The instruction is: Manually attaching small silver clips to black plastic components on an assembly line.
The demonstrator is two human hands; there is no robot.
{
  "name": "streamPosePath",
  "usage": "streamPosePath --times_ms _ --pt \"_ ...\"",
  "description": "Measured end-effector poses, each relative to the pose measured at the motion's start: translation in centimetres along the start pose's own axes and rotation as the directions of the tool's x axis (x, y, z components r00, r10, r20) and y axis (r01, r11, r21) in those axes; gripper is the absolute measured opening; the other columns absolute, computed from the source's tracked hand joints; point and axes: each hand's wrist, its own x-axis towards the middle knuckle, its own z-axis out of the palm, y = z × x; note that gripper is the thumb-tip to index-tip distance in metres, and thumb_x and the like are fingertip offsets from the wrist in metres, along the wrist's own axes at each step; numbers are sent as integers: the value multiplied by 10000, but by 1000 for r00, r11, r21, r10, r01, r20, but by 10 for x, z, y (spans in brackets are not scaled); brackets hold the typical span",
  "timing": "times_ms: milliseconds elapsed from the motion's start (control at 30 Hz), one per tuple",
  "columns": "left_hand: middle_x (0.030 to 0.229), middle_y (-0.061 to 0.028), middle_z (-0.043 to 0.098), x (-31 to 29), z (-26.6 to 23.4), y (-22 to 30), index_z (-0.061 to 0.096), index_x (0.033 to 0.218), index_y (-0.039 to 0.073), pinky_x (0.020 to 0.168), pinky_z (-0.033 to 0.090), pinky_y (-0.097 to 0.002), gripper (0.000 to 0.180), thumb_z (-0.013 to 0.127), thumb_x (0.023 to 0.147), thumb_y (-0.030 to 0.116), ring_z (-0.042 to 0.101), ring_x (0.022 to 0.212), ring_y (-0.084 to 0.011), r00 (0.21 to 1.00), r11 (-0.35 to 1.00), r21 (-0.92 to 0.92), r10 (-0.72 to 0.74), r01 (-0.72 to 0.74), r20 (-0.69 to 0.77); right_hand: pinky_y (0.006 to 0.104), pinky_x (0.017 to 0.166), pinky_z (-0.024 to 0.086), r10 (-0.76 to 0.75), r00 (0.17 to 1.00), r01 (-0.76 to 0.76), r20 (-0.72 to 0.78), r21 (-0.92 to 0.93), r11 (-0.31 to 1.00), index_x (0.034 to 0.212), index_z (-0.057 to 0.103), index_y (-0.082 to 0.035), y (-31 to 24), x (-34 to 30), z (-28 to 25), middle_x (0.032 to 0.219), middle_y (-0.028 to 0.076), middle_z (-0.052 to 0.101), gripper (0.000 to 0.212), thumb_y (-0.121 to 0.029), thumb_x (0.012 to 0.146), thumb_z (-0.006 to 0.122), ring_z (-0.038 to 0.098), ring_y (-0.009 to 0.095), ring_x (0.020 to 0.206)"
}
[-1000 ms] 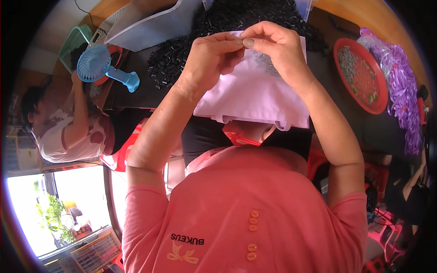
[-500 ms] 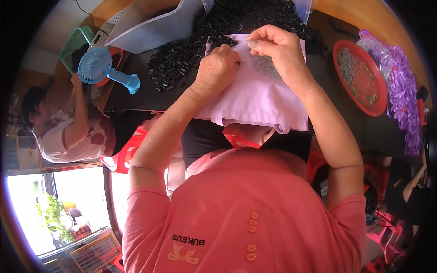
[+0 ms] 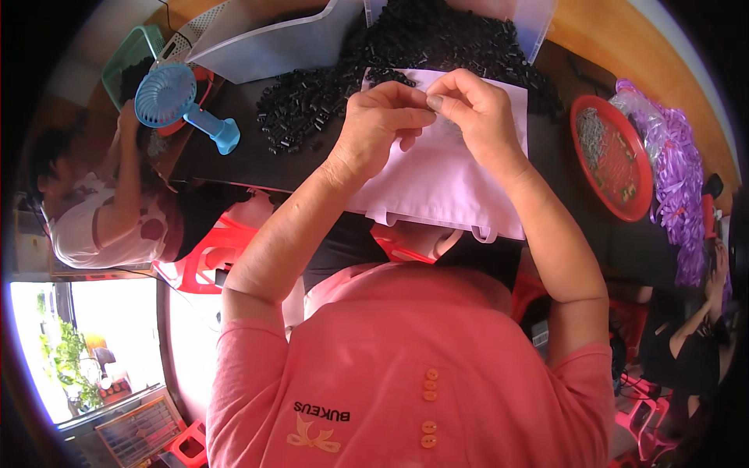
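My left hand (image 3: 378, 121) and my right hand (image 3: 480, 109) meet fingertip to fingertip above a pink cloth (image 3: 437, 183) that has loops along its near edge. Both are closed in a pinch. Whatever lies between the fingertips is too small and too hidden to name. A few small black pieces (image 3: 390, 76) rest on the cloth's far left corner. Beyond it spreads a large heap of short black cylindrical pieces (image 3: 445, 39). The small grey pieces on the cloth are now mostly hidden behind my hands.
A red oval tray (image 3: 646, 175) with small grey metal-looking pieces (image 3: 594, 140) stands at right, beside a bundle of purple ribbons (image 3: 683, 168). At left are a blue handheld fan (image 3: 168, 95), a clear plastic bin (image 3: 265, 51) and a green basket (image 3: 117, 66). Another person sits at far left.
My right hand has come down and left from its raised position. My left hand has lifted off the cloth and moved right, so the fingertips now meet. The whole view has shifted slightly.
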Motion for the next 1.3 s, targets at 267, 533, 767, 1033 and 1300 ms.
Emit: streamPosePath --times_ms 267,533,767,1033,1300 --pt "809 -90 659 4 -9 -6 633 937 -25 524 460 -252 156 701 799 -47 595 636 -130 998 975 -214 -64 57 -25 239 693 492 61 996 -51 -70 136 989 898 640 -4 0 -1 7 796 31 660 35 -17 865 642 603 94 747" --pt "815 -104 674 1 -10 -16 640 957 -27 525 489 -258 118 675 845 -26 618 625 -165 997 947 -312 -82 73 -16 228 713 499 129 990 -111 -59 241 964 900 644 15 5 -2 12 821 29 660 39 -9 872 629 602 85 768" --pt "815 -84 664 1 -11 -20 640 1066 -28 517 483 -238 260 654 809 -67 601 627 -126 997 991 -125 35 -43 -63 225 704 489 96 993 -81 -68 194 978 914 649 12 5 1 7 804 25 650 50 -17 884 622 592 85 760" --pt "856 -46 641 -2 -6 -18 549 1257 9 533 472 -214 475 652 801 -71 593 704 -91 986 986 22 167 -167 12 234 764 487 155 985 -163 72 131 978 963 640 5 2 1 4 872 16 637 87 -57 915 602 587 89 814" --pt "837 -52 653 -3 -7 -18 540 1265 5 509 459 -209 495 663 793 -83 592 655 -87 982 982 28 184 -185 38 252 666 496 129 990 -134 62 84 987 891 641 19 1 1 6 784 40 662 48 -21 885 615 599 102 722"
